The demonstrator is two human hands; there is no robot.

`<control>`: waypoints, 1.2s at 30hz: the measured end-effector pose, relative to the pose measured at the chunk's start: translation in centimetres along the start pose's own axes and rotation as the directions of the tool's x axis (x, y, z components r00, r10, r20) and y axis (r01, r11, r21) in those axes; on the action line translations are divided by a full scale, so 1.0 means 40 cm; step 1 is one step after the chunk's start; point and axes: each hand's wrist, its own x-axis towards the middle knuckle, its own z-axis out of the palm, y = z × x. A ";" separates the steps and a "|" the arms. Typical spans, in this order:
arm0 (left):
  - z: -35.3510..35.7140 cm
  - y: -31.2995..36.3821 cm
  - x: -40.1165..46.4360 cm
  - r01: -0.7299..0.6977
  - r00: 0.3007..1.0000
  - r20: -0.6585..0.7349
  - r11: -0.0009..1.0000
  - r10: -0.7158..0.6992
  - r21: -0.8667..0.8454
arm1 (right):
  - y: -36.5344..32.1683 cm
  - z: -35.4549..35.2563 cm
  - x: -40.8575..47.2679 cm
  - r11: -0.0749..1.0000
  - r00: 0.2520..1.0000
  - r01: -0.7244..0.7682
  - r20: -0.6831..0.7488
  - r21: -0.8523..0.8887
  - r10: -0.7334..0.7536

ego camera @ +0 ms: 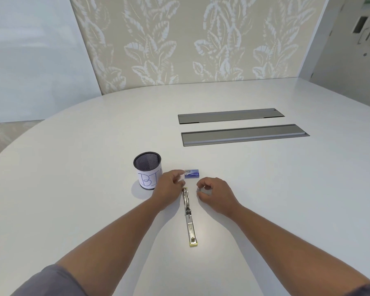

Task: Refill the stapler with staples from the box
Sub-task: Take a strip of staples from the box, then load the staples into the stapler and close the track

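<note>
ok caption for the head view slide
Stapler lies opened flat on the table; left hand at the staple box.

On my feed I see a broad white rounded worktop (94,129) filling most of the view. Left of centre on it stands a black wire-mesh cylindrical pen cup (147,170), upright, with a white paper label wrapped round its lower part and blue handwritten letters on it. Farther back and to the right, two long grey metal cable-access flaps (244,134) sit flush in the surface, one behind the other and parallel. Behind the worktop I make out a beige wall panel with a pale leaf pattern (190,39), and a plain white wall (30,56) to its left.
</note>
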 end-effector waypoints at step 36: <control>-0.045 0.050 -0.079 0.108 0.984 0.146 0.992 -0.098 -0.063 | -0.068 0.068 -0.110 0.986 1.000 0.024 -0.012 0.163 -0.023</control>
